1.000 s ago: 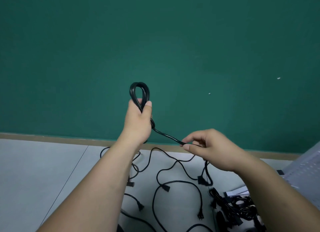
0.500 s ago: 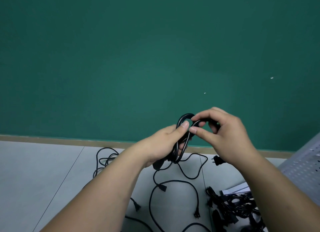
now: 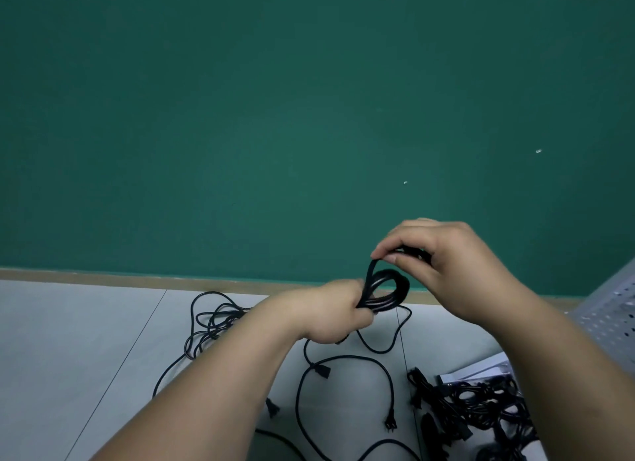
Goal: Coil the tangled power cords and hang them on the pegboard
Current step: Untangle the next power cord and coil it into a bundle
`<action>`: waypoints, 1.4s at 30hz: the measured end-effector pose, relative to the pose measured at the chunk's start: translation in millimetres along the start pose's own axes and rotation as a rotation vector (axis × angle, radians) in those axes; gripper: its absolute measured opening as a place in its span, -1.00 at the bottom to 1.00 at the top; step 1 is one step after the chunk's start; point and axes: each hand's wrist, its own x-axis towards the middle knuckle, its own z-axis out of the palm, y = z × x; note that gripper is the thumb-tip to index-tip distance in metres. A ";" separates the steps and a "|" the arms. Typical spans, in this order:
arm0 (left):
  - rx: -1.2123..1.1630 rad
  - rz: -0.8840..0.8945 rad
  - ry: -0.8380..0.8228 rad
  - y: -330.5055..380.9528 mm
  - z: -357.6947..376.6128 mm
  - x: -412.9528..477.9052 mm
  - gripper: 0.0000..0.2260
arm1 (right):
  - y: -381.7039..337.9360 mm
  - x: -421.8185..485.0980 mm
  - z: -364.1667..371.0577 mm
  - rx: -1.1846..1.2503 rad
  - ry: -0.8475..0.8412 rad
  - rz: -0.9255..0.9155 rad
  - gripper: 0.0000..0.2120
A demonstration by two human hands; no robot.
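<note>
One coil (image 3: 391, 290) lower now, tight in left hand (image 3: 330, 311); pinch of right hand (image 3: 457, 271) on one loop (image 3: 370, 273)

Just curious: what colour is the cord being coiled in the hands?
The cord is black, clearest in the head view.

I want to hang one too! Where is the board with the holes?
The grey pegboard is at the head view's far right edge, just above the pile of black cords.
</note>
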 end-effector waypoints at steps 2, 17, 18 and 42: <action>0.094 0.046 -0.069 3.4 3.9 0.1 -0.88 | 5.7 2.2 2.4 -0.030 0.020 -0.009 -0.88; -0.510 0.147 0.349 7.1 -3.5 -11.8 -0.94 | 28.6 8.2 44.3 0.240 -0.050 0.397 -0.83; -0.494 0.080 0.385 3.8 -2.3 -9.2 -0.91 | 29.0 7.9 47.3 0.144 -0.088 0.397 -0.85; 0.199 -0.050 0.398 2.7 -4.1 2.7 -0.85 | -26.9 3.0 15.3 -0.483 -0.273 0.126 -0.81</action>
